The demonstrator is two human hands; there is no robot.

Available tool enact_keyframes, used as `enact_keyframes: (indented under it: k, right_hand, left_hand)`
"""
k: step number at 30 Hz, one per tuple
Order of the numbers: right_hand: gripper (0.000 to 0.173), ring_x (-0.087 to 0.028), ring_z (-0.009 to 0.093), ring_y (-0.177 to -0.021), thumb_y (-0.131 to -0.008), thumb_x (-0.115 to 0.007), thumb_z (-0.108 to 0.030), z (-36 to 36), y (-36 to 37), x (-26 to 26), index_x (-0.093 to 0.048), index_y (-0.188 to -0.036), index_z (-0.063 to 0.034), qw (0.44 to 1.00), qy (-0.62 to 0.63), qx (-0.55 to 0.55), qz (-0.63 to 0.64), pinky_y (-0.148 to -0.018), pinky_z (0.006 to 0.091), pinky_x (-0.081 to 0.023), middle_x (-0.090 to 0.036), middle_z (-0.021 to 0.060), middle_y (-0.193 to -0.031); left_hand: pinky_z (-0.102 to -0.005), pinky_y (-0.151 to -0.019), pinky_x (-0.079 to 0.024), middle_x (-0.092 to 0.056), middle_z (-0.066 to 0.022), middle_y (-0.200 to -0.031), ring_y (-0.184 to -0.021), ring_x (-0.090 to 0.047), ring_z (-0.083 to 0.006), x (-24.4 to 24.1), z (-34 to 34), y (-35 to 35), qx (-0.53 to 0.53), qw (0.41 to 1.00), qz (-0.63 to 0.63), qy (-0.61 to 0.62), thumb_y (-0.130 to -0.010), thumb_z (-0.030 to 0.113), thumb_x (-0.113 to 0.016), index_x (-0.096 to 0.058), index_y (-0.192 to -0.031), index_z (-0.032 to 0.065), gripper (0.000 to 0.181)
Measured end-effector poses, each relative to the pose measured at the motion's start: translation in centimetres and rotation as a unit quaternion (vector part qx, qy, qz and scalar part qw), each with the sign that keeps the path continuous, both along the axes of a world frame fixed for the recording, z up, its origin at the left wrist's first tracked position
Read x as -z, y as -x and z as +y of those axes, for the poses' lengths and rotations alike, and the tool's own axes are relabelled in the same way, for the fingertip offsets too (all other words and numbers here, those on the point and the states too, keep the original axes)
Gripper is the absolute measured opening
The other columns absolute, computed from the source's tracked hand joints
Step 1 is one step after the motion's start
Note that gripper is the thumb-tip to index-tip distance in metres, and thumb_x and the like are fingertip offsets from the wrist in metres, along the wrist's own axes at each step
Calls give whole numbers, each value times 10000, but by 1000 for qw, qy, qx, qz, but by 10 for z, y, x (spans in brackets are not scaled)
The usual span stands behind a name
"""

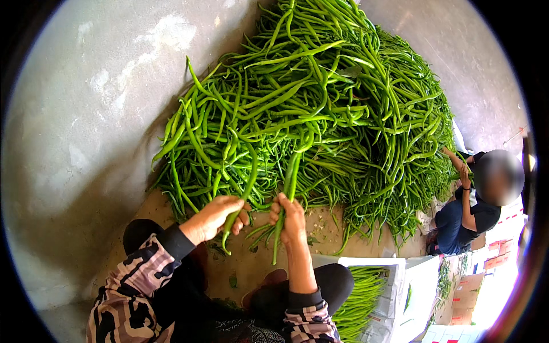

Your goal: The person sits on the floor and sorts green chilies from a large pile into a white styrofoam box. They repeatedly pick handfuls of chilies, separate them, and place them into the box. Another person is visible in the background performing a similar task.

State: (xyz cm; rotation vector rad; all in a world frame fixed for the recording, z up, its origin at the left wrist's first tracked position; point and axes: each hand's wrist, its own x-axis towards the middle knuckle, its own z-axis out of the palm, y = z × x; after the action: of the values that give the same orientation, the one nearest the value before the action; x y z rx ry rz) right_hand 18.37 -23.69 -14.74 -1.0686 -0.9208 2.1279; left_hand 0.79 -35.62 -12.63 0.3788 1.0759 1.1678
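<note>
My left hand (223, 218) grips one long green chili pepper (254, 173), its curved tip hanging below my fingers and its upper part rising toward the heap. In my right hand (290, 216) are a few long green peppers (292, 176), held upright in a bunch with their lower ends below my palm. Both hands are side by side at the near edge of a large heap of long green peppers (317, 103). A few loose peppers (262, 231) lie on the floor between and behind my hands.
At my right knee stands a white box (372, 260) lined with newspaper (388, 296), with green peppers (356, 300) laid in rows. A co-worker (467, 214) sits at the heap's right side, handling peppers. Cardboard boxes (467, 296) lie farther right. A concrete wall (85, 128) rises at left.
</note>
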Motion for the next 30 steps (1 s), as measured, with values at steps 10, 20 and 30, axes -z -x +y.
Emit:
enact_keyframes:
  k: [10, 20, 30]
  right_hand:
    - [295, -483, 68, -555, -841, -738, -313, -65, -17, 9, -672, -904, -33, 980, -89, -104, -141, -485, 248, -372, -574, -22, -679]
    - [269, -558, 119, -562, -847, -692, -308, -48, -65, -43, -644, -838, -43, 917, -34, -344, -199, -475, 253, -415, -611, 34, -695]
    - [570, -643, 325, -967, -748, -757, -292, 156, 8, 48, -584, -1226, -35, 683, -572, -62, -450, -810, 413, -524, -636, 184, -1111]
  left_hand:
    - [-311, -884, -471, -608, -54, -1111, -1002, -566, -153, 21, -27, -58, 58, 951, 261, -155, -979, 118, -516, -489, -1313, 8, 352]
    - [-437, -1119, -331, -516, -157, -1285, -1240, -484, -286, -36, -3, -50, 162, 464, 760, -425, -866, 34, -522, -452, -1348, 60, 488]
    - [-325, -545, -511, -594, -49, -697, -560, -595, -172, -14, 46, -22, -13, 949, 278, -148, -962, 378, -556, -541, -770, 75, 360]
